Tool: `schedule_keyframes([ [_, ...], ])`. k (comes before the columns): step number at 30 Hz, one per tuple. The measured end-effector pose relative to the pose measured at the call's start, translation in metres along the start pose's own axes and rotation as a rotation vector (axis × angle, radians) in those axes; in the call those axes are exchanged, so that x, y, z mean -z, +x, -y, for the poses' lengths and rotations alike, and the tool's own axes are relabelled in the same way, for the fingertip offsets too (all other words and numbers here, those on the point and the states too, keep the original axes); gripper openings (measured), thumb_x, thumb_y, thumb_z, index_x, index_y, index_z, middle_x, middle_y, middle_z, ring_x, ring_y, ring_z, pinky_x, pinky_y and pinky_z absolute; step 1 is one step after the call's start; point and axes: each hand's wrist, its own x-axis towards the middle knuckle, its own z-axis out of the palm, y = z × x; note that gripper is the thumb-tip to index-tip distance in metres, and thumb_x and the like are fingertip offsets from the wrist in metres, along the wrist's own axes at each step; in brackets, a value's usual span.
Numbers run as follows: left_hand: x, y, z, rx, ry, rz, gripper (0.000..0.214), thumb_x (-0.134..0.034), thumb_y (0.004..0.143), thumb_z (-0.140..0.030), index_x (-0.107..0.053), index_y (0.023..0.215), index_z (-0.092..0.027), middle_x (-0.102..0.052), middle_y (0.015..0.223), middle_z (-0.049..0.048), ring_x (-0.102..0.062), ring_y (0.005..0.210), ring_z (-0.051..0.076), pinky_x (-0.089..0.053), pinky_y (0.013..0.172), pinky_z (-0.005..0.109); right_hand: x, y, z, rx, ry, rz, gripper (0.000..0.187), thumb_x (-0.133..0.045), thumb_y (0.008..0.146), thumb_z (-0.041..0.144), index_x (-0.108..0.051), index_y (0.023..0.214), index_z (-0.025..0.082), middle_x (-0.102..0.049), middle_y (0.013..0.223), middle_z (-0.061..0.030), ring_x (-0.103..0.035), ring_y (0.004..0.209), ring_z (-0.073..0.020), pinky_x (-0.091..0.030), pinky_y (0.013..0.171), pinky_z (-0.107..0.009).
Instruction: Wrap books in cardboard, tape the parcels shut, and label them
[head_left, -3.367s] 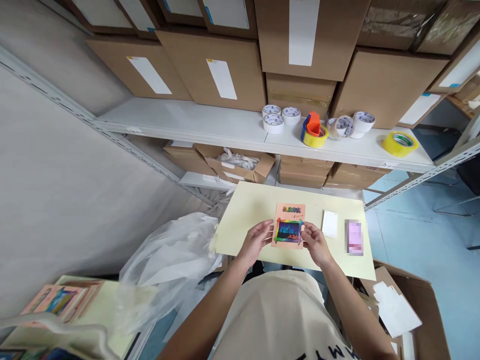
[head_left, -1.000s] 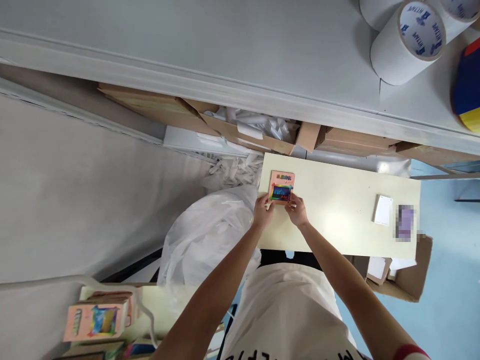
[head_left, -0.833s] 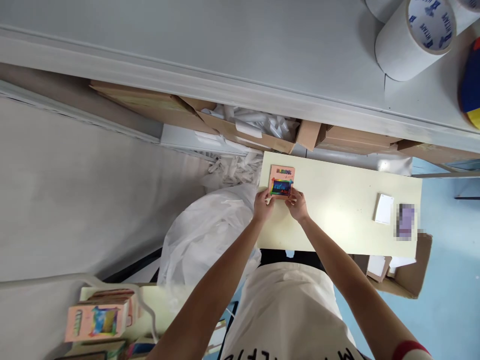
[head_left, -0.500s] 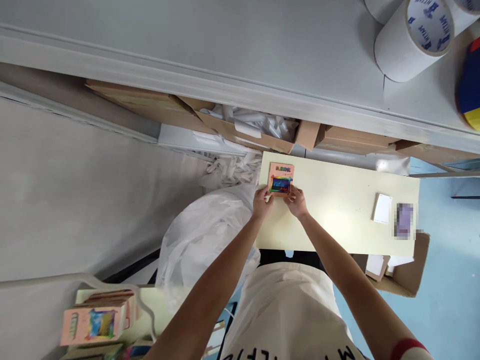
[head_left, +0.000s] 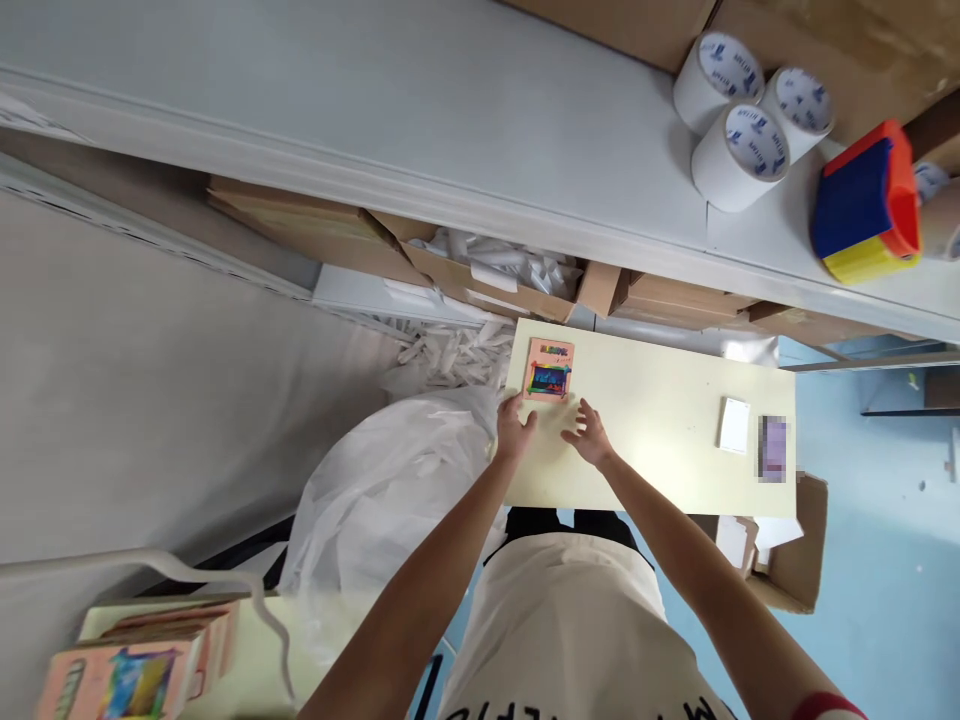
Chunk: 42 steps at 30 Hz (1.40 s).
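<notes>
A pink booklet [head_left: 549, 370] with a dark picture in a rainbow frame lies flat at the left end of the pale yellow table [head_left: 645, 400]. Just below its lower left corner is my left hand [head_left: 515, 428], fingers apart and holding nothing; whether a fingertip touches the cover I cannot tell. My right hand [head_left: 590, 436] hovers to the lower right of the booklet, fingers spread, with nothing in it. Toward the table's right end lie a white pad [head_left: 733, 425] and a blurred purple item [head_left: 772, 449].
A grey shelf [head_left: 375, 110] crosses above, carrying white tape rolls [head_left: 739, 157] and a blue, red and yellow holder [head_left: 862, 205]. White plastic sheeting [head_left: 390, 480] bulges left of the table. An open carton [head_left: 806, 545] stands at lower right, stacked pink books [head_left: 112, 680] at lower left.
Both hands have let go of the booklet and opened, and the right one has drawn away from it. The booklet stays on the table. The camera view has shifted, showing more of the shelf.
</notes>
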Motion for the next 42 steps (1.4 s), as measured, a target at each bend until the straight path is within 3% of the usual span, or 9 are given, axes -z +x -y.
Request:
schedule_keyframes([
  [4, 0.004, -0.025, 0.005, 0.032, -0.008, -0.015, 0.039, -0.063, 0.073, -0.023, -0.063, 0.112, -0.019, -0.06, 0.116, 0.0143, -0.057, 0.115, 0.031, -0.048, 0.094, 0.046, 0.017, -0.033, -0.007, -0.057, 0.091, 0.002, 0.079, -0.081, 0.053, 0.032, -0.057, 0.128, 0.029, -0.053, 0.117, -0.0081, -0.064, 0.09, -0.0214, -0.059, 0.067, -0.04],
  [8, 0.005, -0.045, -0.001, 0.068, -0.073, -0.031, 0.033, -0.061, 0.073, -0.027, -0.064, 0.105, -0.018, -0.062, 0.112, 0.0142, -0.062, 0.102, 0.029, -0.053, 0.083, 0.043, 0.033, -0.062, -0.001, -0.086, 0.18, -0.008, 0.071, -0.079, 0.053, 0.032, -0.06, 0.121, 0.027, -0.058, 0.111, -0.0069, -0.065, 0.076, -0.019, -0.056, 0.061, -0.037],
  [16, -0.013, -0.062, -0.06, -0.031, -0.211, 0.012, 0.02, -0.06, 0.075, -0.034, -0.064, 0.089, -0.02, -0.07, 0.099, 0.0124, -0.068, 0.081, 0.027, -0.055, 0.073, 0.04, 0.098, -0.081, 0.028, 0.043, 0.187, -0.017, 0.046, -0.076, 0.057, 0.032, -0.065, 0.102, 0.031, -0.067, 0.091, -0.0021, -0.062, 0.071, -0.0212, -0.052, 0.069, -0.042],
  [22, -0.038, -0.064, -0.148, -0.275, -0.243, 0.129, 0.024, -0.061, 0.077, -0.046, -0.065, 0.082, -0.023, -0.072, 0.082, 0.0094, -0.068, 0.073, 0.026, -0.056, 0.067, 0.04, 0.172, -0.063, 0.062, 0.204, 0.234, -0.026, 0.044, -0.076, 0.057, 0.041, -0.066, 0.096, 0.023, -0.066, 0.08, -0.0013, -0.06, 0.067, -0.0184, -0.05, 0.072, -0.04],
  [28, -0.077, -0.043, -0.285, -0.575, -0.209, 0.183, 0.026, -0.062, 0.079, -0.041, -0.068, 0.092, -0.02, -0.073, 0.092, 0.0072, -0.068, 0.083, 0.019, -0.055, 0.079, 0.034, 0.296, -0.03, 0.144, 0.543, 0.248, -0.194, 0.044, -0.075, 0.064, 0.051, -0.066, 0.093, 0.019, -0.068, 0.084, -0.0038, -0.059, 0.073, -0.0162, -0.05, 0.073, -0.035],
  [31, -0.098, -0.03, -0.353, -0.672, -0.187, 0.136, 0.022, -0.063, 0.08, -0.032, -0.068, 0.096, -0.019, -0.072, 0.099, 0.0085, -0.068, 0.086, 0.018, -0.055, 0.081, 0.033, 0.343, -0.011, 0.185, 0.644, 0.256, -0.279, 0.052, -0.073, 0.068, 0.056, -0.067, 0.101, 0.017, -0.069, 0.092, -0.007, -0.062, 0.08, -0.0186, -0.052, 0.076, -0.037],
  [36, -0.136, 0.0, -0.426, -0.62, -0.162, -0.017, 0.044, -0.072, 0.075, -0.03, -0.063, 0.116, -0.017, -0.061, 0.128, 0.0137, -0.065, 0.104, 0.021, -0.053, 0.09, 0.035, 0.366, 0.037, 0.235, 0.662, 0.133, -0.257, 0.071, -0.075, 0.067, 0.055, -0.061, 0.124, 0.015, -0.063, 0.123, -0.0173, -0.066, 0.098, -0.0267, -0.055, 0.082, -0.041],
  [40, -0.158, 0.031, -0.447, -0.441, -0.154, -0.059, 0.07, -0.079, 0.071, -0.044, -0.054, 0.13, -0.016, -0.054, 0.138, 0.0184, -0.055, 0.125, 0.029, -0.043, 0.105, 0.041, 0.36, 0.086, 0.253, 0.686, 0.14, -0.186, 0.086, -0.072, 0.073, 0.056, -0.047, 0.141, 0.01, -0.058, 0.131, -0.0214, -0.064, 0.108, -0.033, -0.055, 0.086, -0.047],
  [42, -0.165, 0.045, -0.452, -0.45, -0.173, -0.045, 0.071, -0.078, 0.071, -0.048, -0.054, 0.13, -0.016, -0.057, 0.135, 0.0183, -0.053, 0.129, 0.03, -0.042, 0.106, 0.042, 0.357, 0.108, 0.258, 0.733, 0.144, -0.166, 0.085, -0.068, 0.076, 0.059, -0.045, 0.142, 0.011, -0.06, 0.128, -0.0203, -0.061, 0.116, -0.0342, -0.054, 0.09, -0.049],
])
